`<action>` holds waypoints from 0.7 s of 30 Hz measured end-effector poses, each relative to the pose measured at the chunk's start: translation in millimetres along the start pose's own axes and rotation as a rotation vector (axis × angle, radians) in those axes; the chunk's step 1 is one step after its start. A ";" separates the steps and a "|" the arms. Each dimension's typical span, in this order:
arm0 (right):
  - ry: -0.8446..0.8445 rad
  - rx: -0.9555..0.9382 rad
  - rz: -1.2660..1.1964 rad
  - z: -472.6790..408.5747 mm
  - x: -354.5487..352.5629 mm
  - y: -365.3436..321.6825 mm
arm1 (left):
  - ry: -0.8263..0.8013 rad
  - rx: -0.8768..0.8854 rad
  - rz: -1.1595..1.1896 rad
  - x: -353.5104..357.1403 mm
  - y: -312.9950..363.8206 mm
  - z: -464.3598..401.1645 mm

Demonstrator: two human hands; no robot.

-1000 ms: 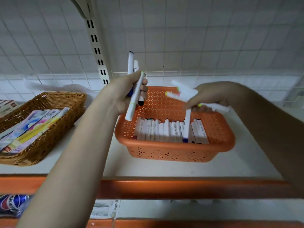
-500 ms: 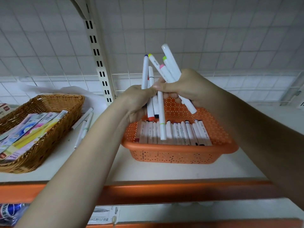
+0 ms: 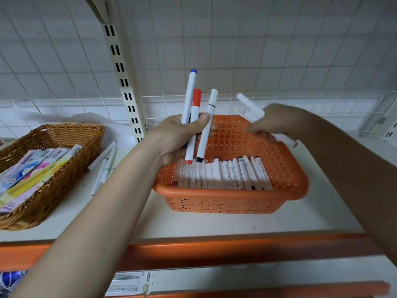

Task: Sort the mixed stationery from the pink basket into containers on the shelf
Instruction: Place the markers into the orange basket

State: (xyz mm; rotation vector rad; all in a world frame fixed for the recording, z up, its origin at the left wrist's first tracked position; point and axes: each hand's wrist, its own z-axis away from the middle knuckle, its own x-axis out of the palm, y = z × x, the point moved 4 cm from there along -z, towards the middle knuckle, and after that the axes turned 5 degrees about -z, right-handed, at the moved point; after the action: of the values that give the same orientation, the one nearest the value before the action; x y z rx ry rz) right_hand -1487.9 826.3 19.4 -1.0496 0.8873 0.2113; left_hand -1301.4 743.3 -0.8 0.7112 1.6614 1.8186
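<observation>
Scanning from nine o'clock, we pass a wicker basket (image 3: 64, 147) and loose pens (image 3: 103, 166) on the shelf (image 3: 214, 222). Our left hand (image 3: 178, 138) clamps three upright markers (image 3: 194, 125) at centre. At three o'clock our blurred right hand (image 3: 277, 123) curls around more markers (image 3: 249, 107) above the orange basket (image 3: 236, 203) holding a marker row (image 3: 225, 175).

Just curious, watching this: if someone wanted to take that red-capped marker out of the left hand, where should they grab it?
Probably by the red cap, pinched from above. The red-capped marker stands nearly upright in the left hand, whose fingers cover its middle; the cap juts clear above them, though the blue-tipped marker stands close beside it. Its lower end hangs just over the orange basket.
</observation>
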 end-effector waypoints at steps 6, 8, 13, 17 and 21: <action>-0.211 -0.228 -0.700 17.8 23.3 -59.5 | -0.127 0.045 -0.018 17.1 3.0 1.5; -0.256 -0.238 -0.715 19.4 28.9 -62.6 | -0.151 0.050 -0.010 17.6 3.2 1.6; -0.123 -0.303 -0.733 22.8 24.9 -62.3 | -0.163 0.029 0.031 12.5 -1.3 0.1; 0.065 -0.471 -0.632 22.8 13.8 -60.5 | 0.035 0.041 -0.037 -11.2 1.4 -1.9; -0.058 -0.592 -0.133 29.6 36.9 -45.5 | 0.213 0.030 -0.060 -40.9 1.1 2.2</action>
State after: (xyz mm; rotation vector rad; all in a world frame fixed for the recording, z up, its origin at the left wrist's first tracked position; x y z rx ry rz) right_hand -1423.4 818.2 28.8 -1.6371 0.7110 0.4057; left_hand -1271.4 715.4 0.1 0.4878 1.8279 1.8850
